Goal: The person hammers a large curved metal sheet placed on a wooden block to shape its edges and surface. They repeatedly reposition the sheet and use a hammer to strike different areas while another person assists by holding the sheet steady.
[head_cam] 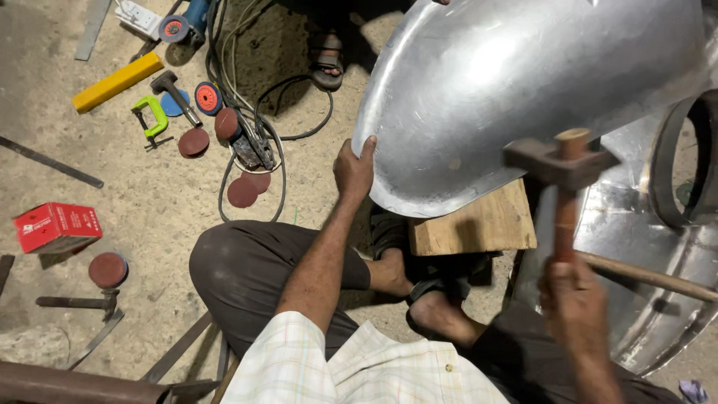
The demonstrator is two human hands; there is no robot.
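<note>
Item: curved metal sheet point(523, 82), resting over a wooden block point(479, 224) before my knees. My left hand point(353, 168) pinches its rim, fingers together. My right hand point(572, 292) grips a hammer point(562, 164), fingers wrapped tight.

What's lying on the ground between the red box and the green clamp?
Nothing: in the head view, only bare sandy floor lies between the red box and the green clamp.

A metalwork workshop is being shown: round red sanding discs point(242, 192), a green metal clamp point(152, 116) and black cables point(247, 97) are lying on a dusty floor point(149, 217).
</note>
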